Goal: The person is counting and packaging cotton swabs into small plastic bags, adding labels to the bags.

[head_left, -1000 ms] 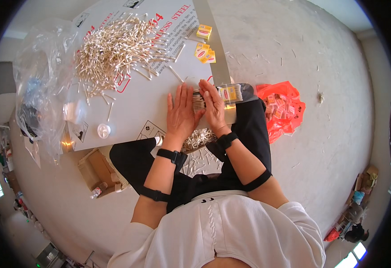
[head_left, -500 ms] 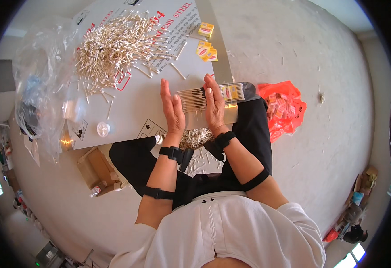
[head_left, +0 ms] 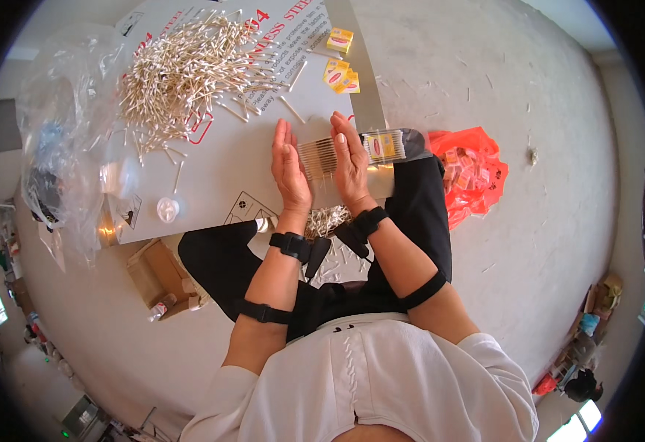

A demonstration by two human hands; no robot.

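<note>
A row of cotton swabs (head_left: 317, 158) lies side by side between my two palms, near the table's right front edge. At the swabs' left ends is my left hand (head_left: 291, 175), its fingers stretched out straight and the palm facing inward. My right hand (head_left: 350, 163) stands at their right ends, also flat and open with the fingers extended. Just beyond it, a clear pack of swabs with a yellow label (head_left: 383, 146) lies on a dark surface. Whether the palms press on the swab tips is hard to see.
A large heap of loose swabs (head_left: 182, 74) covers the far left of the table (head_left: 226, 166). Yellow cards (head_left: 339, 76) and a small yellow box (head_left: 340, 40) lie far right. A plastic bag (head_left: 61, 140), a round clear container (head_left: 167, 210), a red bag (head_left: 473, 177) and a cardboard box (head_left: 164, 276) surround my place.
My left hand has moved right, and the gap between my palms has narrowed around the swabs. The right hand has shifted slightly left and away from me.
</note>
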